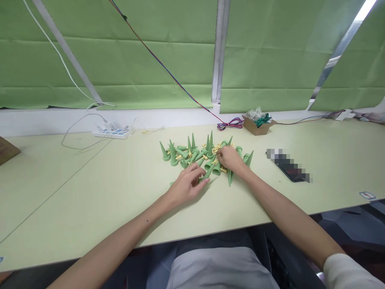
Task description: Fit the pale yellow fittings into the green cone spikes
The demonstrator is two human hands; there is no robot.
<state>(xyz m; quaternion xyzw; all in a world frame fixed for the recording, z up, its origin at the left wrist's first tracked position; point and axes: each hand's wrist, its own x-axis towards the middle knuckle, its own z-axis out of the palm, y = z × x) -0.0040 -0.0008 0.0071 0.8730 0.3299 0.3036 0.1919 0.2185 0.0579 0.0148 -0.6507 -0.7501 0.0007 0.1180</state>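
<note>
Several green cones [173,155] with round collars lie and stand in a loose pile on the pale table [135,192]. Small yellow pieces [223,169] are scattered among them. At the pile's near side, my left hand [189,182] has its fingers curled round a green cone [208,172] that points up and to the right. My right hand [230,157] reaches into the right part of the pile, its fingertips pinched together beside the yellow pieces. Whatever those fingertips hold is too small to make out.
A black phone [288,166] lies to the right. Behind the pile are a small cardboard box [258,127] and coiled red and blue wire [230,124]. A white power strip [114,132] with cables is at the back left, and a brown wooden object [7,150] at the far left.
</note>
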